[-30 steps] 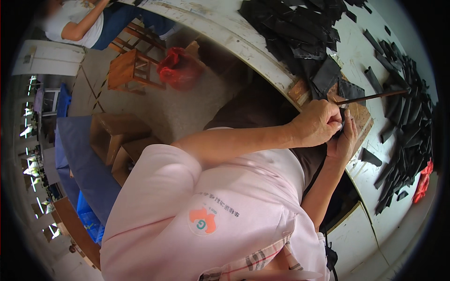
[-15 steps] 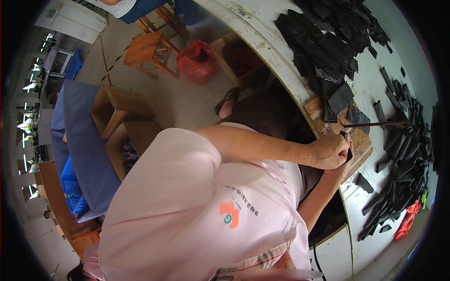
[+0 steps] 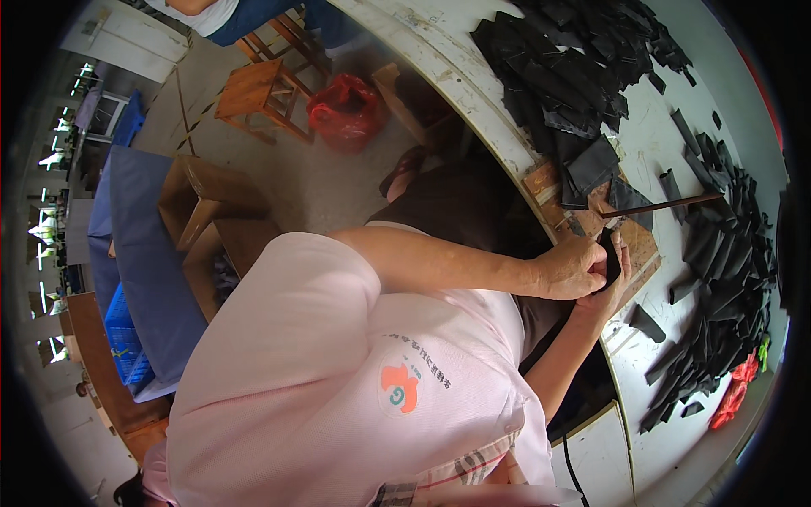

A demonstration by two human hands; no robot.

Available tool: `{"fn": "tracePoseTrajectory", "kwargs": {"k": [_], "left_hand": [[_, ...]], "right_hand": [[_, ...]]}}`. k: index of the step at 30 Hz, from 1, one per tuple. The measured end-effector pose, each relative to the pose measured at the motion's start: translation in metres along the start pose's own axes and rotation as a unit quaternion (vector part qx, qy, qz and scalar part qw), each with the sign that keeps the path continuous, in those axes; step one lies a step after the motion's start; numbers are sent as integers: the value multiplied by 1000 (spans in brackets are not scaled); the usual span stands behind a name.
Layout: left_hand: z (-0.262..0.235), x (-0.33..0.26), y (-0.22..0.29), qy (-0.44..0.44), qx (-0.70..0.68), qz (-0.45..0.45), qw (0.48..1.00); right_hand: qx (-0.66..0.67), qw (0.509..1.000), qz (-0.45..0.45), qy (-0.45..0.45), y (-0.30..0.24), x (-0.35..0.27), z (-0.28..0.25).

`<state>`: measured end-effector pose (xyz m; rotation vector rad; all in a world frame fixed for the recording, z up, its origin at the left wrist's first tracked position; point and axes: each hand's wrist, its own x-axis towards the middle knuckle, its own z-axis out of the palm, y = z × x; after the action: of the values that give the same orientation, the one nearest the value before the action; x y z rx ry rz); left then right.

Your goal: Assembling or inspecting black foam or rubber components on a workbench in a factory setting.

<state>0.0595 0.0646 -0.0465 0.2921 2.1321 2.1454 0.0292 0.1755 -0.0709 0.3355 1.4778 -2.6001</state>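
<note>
Left hand (image 3: 576, 269): fingers curled, pinching black piece (image 3: 609, 255)
Right hand (image 3: 609, 294): loosely closed round it
Handling: probably light, pliable; grip edges

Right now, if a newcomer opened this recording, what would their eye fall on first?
Probably the black heap on the white table at the top of the picture, and the second heap along its right side. Next would come the left hand and right hand, together at the table's edge with a small black piece, then the bright red bag on the floor, upper middle, beside a wooden stool.
</note>
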Motion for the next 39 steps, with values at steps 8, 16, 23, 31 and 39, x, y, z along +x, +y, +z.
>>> {"fn": "tracePoseTrajectory", "kwargs": {"k": [8,16,23,31,39], "left_hand": [[8,1,-7,-32,61,-53,996],[2,1,-5,-12,83,-137,987],[-9,2,-5,44,-70,-115,990],[-19,7,-1,0,-89,-177,980],[-29,14,-26,96,165,42,981]], "right_hand": [[-23,999,24,-7,0,11,-6],[-25,1000,18,-4,2,11,-4],[9,999,35,14,8,11,-5],[-73,991,-85,77,2,19,-1],[-140,971,-182,68,11,32,-7]]}}
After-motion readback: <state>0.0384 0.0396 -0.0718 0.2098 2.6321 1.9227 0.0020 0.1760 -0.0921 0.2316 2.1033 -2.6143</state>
